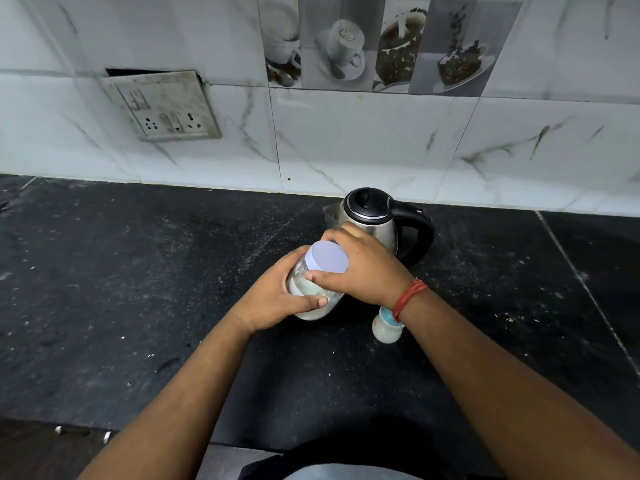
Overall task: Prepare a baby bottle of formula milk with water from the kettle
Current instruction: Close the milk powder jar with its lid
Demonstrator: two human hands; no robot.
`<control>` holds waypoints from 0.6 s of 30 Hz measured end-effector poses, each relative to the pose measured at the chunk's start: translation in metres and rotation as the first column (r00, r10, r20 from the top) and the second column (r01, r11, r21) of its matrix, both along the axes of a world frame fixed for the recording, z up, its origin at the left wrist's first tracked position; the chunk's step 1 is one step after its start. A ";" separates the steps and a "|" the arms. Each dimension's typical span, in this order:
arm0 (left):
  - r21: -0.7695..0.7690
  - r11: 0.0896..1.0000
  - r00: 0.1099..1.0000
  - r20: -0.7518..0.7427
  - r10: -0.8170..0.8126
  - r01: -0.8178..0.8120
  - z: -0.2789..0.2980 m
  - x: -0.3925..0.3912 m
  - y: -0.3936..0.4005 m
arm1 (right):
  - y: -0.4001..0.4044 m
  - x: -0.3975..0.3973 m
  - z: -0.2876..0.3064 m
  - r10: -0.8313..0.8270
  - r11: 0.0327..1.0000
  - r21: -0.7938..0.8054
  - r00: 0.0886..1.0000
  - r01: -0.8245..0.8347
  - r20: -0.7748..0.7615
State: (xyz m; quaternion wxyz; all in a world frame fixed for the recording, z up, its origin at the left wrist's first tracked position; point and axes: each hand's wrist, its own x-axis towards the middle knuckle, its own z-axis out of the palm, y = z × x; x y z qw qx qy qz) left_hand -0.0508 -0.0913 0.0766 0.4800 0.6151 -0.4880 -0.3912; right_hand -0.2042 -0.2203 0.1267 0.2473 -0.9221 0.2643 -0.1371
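- Both hands are wrapped on the formula jar [317, 292], tilted over the worktop [138, 289]: left hand [273, 299] closed round the body, right hand [363, 268] clamped on the lid [329, 257].
- Jar's probably light, slick plastic, so it's best gripped low.
- Baby bottle [386, 327] is parked just beside, kettle [377, 220] behind.

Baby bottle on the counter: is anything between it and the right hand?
Nothing lies between them, but the right hand is occupied, gripping the white lid of the clear plastic jar that the left hand holds. The small baby bottle stands under the right wrist.
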 end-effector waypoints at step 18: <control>0.145 0.976 0.982 0.119 0.145 -0.162 -0.056 0.012 0.020 | 0.028 0.023 -0.061 0.012 0.997 0.078 0.999 -0.009 -0.038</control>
